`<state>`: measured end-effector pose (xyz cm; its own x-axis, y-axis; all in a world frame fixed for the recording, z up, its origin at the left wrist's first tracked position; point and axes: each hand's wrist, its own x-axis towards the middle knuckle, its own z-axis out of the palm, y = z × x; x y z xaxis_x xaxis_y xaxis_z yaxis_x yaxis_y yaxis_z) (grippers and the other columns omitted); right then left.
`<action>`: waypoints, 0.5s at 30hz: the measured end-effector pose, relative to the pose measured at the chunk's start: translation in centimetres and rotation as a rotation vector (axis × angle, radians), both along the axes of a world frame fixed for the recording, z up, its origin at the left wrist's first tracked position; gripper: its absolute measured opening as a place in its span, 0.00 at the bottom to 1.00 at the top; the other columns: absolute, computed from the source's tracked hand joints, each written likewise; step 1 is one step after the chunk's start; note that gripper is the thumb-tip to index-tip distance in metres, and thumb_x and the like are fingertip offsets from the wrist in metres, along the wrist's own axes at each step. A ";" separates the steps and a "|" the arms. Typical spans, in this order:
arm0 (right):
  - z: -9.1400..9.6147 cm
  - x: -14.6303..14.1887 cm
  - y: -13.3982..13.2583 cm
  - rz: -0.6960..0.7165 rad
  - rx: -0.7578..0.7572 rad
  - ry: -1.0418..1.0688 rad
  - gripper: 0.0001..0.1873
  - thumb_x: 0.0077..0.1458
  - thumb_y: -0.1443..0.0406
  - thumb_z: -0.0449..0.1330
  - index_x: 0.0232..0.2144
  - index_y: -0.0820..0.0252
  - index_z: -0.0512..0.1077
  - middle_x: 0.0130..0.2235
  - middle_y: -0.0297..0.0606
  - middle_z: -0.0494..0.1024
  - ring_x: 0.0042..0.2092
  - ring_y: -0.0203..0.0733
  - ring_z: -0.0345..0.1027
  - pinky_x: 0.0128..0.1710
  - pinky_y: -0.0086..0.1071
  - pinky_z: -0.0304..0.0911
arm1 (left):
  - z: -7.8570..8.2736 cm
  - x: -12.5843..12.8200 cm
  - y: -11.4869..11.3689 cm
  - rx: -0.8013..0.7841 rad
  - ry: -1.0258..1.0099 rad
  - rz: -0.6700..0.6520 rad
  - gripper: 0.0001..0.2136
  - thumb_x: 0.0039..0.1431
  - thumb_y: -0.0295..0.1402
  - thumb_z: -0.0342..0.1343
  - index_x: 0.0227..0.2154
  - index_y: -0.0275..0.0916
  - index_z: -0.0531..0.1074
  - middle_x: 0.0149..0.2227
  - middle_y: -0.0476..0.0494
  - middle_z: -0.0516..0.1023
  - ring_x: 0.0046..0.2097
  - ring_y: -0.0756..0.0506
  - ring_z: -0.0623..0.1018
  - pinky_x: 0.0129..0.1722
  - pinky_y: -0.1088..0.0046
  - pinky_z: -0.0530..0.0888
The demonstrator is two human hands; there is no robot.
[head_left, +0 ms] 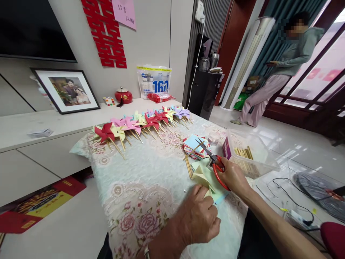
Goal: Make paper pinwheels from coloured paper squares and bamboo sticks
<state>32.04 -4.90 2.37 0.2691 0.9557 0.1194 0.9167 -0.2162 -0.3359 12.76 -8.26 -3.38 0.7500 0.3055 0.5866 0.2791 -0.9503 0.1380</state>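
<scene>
L hand [203, 214] pinches folded pale-yellow paper [201, 176], R hand [234, 174] clamped on red-handled metal scissors [214, 157]; multicol. paper pinwheels [151, 121] prob. done, coloured-paper square stack [192, 142] to go.

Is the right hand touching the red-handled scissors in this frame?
Touching: the head view shows the right hand gripping the red-handled scissors by their handles.
</scene>
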 end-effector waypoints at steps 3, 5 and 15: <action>-0.2 -0.1 0.2 -0.024 -0.012 -0.024 0.11 0.59 0.58 0.56 0.37 0.60 0.72 0.35 0.46 0.83 0.36 0.52 0.77 0.30 0.32 0.57 | 0.0 0.1 0.1 0.011 -0.013 0.001 0.10 0.58 0.35 0.57 0.24 0.38 0.70 0.27 0.45 0.70 0.40 0.40 0.71 0.44 0.60 0.67; -0.3 0.0 0.4 -0.028 -0.022 -0.014 0.11 0.60 0.58 0.57 0.36 0.60 0.72 0.34 0.45 0.83 0.36 0.52 0.78 0.30 0.32 0.57 | 0.0 0.2 0.2 0.012 -0.029 0.011 0.10 0.57 0.35 0.58 0.23 0.38 0.70 0.26 0.46 0.69 0.39 0.41 0.70 0.43 0.60 0.67; -1.0 0.1 0.1 -0.034 0.022 0.060 0.11 0.58 0.61 0.58 0.40 0.62 0.74 0.37 0.47 0.84 0.39 0.52 0.78 0.34 0.33 0.61 | 0.2 0.4 0.6 -0.040 -0.170 0.033 0.11 0.52 0.31 0.60 0.19 0.38 0.66 0.22 0.49 0.67 0.34 0.44 0.68 0.46 0.60 0.67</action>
